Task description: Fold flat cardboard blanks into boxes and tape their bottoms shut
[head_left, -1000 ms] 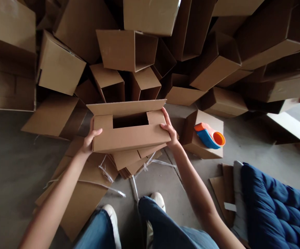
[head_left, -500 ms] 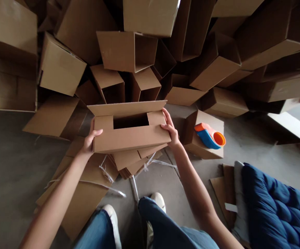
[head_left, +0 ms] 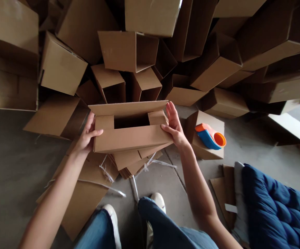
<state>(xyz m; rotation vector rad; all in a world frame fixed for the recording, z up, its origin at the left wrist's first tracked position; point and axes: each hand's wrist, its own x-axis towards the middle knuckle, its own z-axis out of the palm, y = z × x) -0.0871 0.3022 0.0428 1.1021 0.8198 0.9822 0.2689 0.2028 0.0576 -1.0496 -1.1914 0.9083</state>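
Note:
Between my hands is a cardboard box with its flaps partly folded: the two short end flaps lie inward, the near long flap lies low, and the far long flap stands tilted up. A dark gap shows in its middle. My left hand is at the box's left end, thumb on the near flap and fingers along the side. At the right end, my right hand rests its thumb on the near corner, fingers stretched upward beside the far flap. Beneath the box lies a stack of flattened cardboard.
An orange and blue tape dispenser sits on a box at the right. Many open boxes are piled ahead. A blue cushion lies at lower right. White strapping trails over flat cardboard at lower left.
Both hands have loosened: the fingers have straightened and spread outward along the box's ends, while the thumbs stay on the near flap. The box has barely moved.

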